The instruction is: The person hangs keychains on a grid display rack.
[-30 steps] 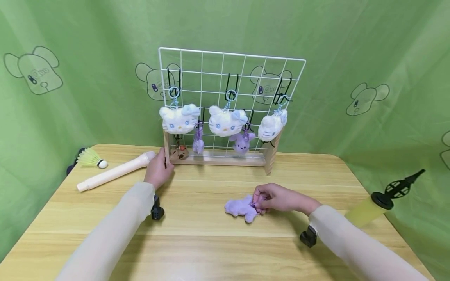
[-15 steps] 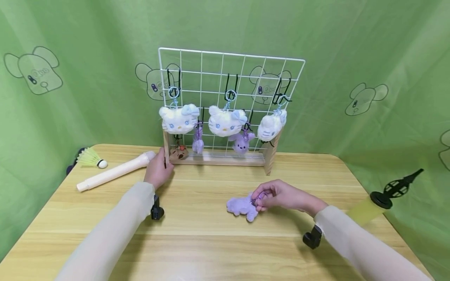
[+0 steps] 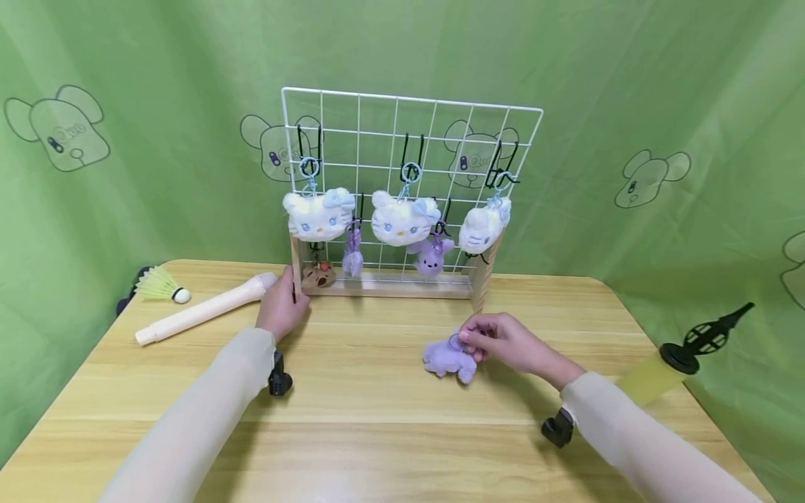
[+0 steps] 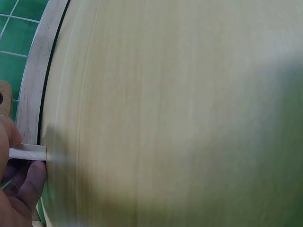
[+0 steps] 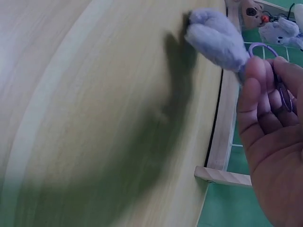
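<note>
My right hand (image 3: 503,342) pinches the keyring of a fluffy purple plush keychain (image 3: 448,358) over the table, in front of the rack's right side. In the right wrist view the purple ring (image 5: 262,44) shows at my fingertips, with the plush (image 5: 220,40) hanging beyond them. My left hand (image 3: 280,307) grips the left wooden side post (image 3: 297,264) of a white wire grid rack (image 3: 390,287). The left wrist view shows thumb and fingers on either side of that wooden piece (image 4: 29,152).
Three white cat plushes (image 3: 404,220) hang from black hooks, with smaller purple plushes (image 3: 432,258) and a brown one (image 3: 319,276) lower down. A pale tube (image 3: 207,309) and a shuttlecock (image 3: 162,285) lie left. A yellow cylinder with a black top (image 3: 650,377) is at right.
My right hand has lifted the purple plush by its ring and shifted it slightly right and toward the rack. The left hand stays on the post.
</note>
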Tool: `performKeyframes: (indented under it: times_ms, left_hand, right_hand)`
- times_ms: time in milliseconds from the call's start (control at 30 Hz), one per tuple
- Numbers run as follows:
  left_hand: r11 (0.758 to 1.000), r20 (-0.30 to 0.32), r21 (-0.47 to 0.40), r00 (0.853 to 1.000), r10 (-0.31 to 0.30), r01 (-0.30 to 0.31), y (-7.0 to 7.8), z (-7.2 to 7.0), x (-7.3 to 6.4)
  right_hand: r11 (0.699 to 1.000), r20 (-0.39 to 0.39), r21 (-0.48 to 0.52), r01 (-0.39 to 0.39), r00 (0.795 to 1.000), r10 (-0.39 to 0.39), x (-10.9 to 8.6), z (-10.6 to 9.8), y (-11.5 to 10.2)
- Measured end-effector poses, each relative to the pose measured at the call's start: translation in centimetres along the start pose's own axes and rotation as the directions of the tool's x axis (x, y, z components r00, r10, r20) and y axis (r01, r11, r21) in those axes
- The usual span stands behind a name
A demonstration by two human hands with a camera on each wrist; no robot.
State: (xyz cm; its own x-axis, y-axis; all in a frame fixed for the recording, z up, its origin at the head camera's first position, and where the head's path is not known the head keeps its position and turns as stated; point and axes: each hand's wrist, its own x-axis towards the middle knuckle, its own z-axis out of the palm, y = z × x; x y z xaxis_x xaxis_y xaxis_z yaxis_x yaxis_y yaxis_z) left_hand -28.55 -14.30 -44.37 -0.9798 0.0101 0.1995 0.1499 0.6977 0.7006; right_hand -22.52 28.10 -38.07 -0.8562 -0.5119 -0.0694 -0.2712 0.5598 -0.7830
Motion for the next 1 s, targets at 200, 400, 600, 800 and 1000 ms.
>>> performKeyframes:
  times_ms: [200, 400, 600, 800, 1000]
  left_hand:
    - [1.000, -0.005, -0.001, 1.000, 0.005, -0.005, 0.1, -0.1, -0.1]
    - [1.000, -0.002, -0.004, 1.000, -0.001, 0.001, 0.2, -0.2, -0.2]
    - [1.000, -0.008, -0.008, 1.000, 0.004, -0.004, 0.2, -0.2, -0.2]
    - [1.000, -0.010, -0.005, 1.000, 0.004, -0.004, -0.1, 0.0, -0.1]
    - [1.000, -0.009, -0.004, 1.000, 0.005, -0.005, -0.1, 0.0, -0.1]
  right_hand:
    - [0.998, -0.107, -0.022, 0.054, 0.993, -0.056, -0.3, -0.3, -0.2]
    - [0.992, -0.197, -0.051, 0.111, 0.973, -0.119, -0.6, -0.9, -0.7]
    - [0.982, -0.258, -0.122, 0.144, 0.951, -0.171, -0.8, -1.4, -1.0]
    - [0.982, -0.228, 0.015, 0.191, 0.957, -0.182, -0.7, -1.8, -0.6]
    - [0.972, -0.234, 0.091, 0.218, 0.953, -0.192, -0.7, -2.1, -0.4]
